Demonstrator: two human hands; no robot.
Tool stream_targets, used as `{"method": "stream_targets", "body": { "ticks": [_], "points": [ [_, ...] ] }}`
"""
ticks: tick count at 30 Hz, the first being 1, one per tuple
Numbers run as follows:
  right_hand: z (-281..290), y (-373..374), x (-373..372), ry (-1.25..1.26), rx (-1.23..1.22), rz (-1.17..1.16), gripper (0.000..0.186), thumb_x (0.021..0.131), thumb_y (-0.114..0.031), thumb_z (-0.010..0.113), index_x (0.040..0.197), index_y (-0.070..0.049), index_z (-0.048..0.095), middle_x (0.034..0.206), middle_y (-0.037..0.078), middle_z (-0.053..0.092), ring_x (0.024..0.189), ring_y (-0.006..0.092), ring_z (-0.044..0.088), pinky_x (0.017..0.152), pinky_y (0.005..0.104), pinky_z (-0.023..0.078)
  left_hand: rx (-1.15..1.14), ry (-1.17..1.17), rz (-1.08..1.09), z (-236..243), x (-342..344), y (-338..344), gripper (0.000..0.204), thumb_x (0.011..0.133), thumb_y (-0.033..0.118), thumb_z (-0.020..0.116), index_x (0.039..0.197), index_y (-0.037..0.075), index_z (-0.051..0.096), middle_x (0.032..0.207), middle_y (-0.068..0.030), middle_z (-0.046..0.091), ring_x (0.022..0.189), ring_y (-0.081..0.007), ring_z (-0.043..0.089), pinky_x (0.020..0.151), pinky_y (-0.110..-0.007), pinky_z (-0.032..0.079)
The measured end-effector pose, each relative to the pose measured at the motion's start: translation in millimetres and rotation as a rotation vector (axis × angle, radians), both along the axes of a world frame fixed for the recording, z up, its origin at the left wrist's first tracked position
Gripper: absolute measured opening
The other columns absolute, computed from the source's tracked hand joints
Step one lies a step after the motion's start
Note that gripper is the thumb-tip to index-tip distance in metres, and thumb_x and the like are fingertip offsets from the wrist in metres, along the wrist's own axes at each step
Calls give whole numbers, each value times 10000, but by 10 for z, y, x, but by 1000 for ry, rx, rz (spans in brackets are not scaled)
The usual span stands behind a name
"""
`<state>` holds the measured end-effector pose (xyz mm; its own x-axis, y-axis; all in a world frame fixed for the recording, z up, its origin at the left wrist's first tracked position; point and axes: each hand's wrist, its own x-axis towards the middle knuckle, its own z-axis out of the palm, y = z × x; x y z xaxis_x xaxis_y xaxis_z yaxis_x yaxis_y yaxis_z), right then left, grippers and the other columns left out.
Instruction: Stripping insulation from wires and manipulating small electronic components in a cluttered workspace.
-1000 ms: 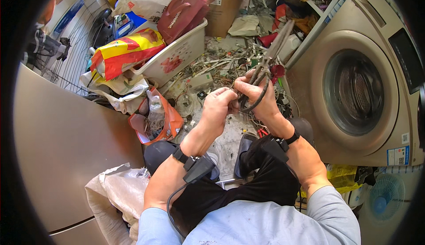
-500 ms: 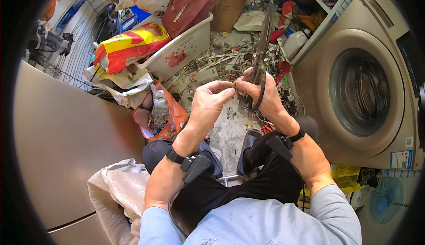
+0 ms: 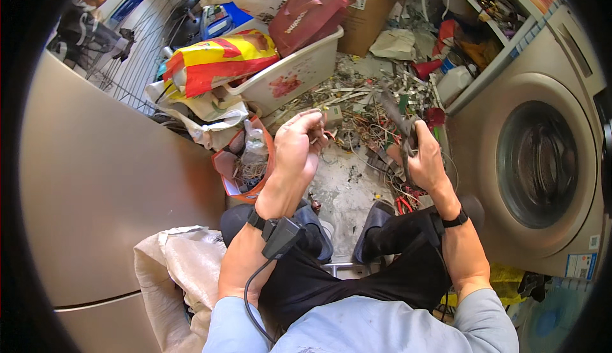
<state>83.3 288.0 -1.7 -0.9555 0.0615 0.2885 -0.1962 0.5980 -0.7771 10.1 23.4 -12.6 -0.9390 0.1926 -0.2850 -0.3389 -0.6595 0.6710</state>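
My right hand (image 3: 428,160) is wrapped round a long, dark, flat strip (image 3: 398,115), tilted up and away from me; its exact kind I cannot make out. My left hand (image 3: 297,149) is held apart from it, over the orange bag's right side, with the fingers curled in. Whatever the left fingers hold, if anything, is hidden or too small to name. Beyond and below both hands, a heap of scrap (image 3: 370,98) with wires, strips and small bits covers the floor. Red-handled pliers (image 3: 403,205) lie on the floor below my right hand.
An orange bag (image 3: 270,155) with wire scraps stands at the left, near a white tub (image 3: 306,69) piled with bags. A washing machine (image 3: 484,143) bounds the right, a metallic-fronted cabinet or fridge (image 3: 127,200) the left. A cardboard box (image 3: 366,15) stands behind.
My hands, which met at the dark strip, have moved apart. The right hand has gone right and down with the strip; the left has drawn slightly left. The view has shifted a little.
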Motion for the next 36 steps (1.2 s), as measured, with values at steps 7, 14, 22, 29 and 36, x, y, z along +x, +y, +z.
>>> {"method": "stream_targets", "body": {
  "ticks": [7, 14, 22, 29, 36],
  "points": [
    [-111, -18, -47, 154, 260, 155, 562, 674, -296, 932, 992, 6, 582, 943, 181, 566, 890, 396, 578, 798, 451, 475, -67, 24, 129, 148, -59, -66, 92, 938, 38, 649, 1002, 26, 713, 796, -3, 662, 689, -98, 603, 653, -283, 531],
    [-156, -122, -87, 129, 330, 94, 597, 706, -362, 923, 1004, 8, 562, 947, 192, 564, 896, 401, 580, 801, 460, 482, -207, 158, -28, 188, 156, 143, 117, 908, -11, 625, 965, 2, 726, 834, -43, 704, 670, -102, 578, 642, -262, 489],
    [-213, -93, -72, 187, 402, 59, 594, 710, -366, 926, 972, 6, 545, 915, 190, 565, 867, 421, 583, 761, 477, 482, -269, 164, -103, 174, 227, 221, 128, 892, -5, 647, 980, -2, 741, 836, -19, 703, 694, -83, 565, 662, -243, 447],
    [-173, -117, -61, 198, 390, 70, 606, 714, -379, 925, 977, 8, 539, 927, 197, 561, 875, 429, 580, 764, 482, 478, -343, 204, -42, 227, 236, 243, 153, 897, -29, 652, 1019, -14, 743, 863, -13, 712, 718, -71, 559, 670, -239, 442],
    [-147, -127, -70, 234, 389, 60, 535, 695, -358, 916, 932, -29, 567, 886, 162, 572, 858, 378, 585, 741, 478, 482, -388, 230, -49, 200, 241, 252, 173, 901, -36, 660, 1051, -16, 745, 885, -7, 709, 731, -62, 565, 680, -232, 446]
  ]
}}
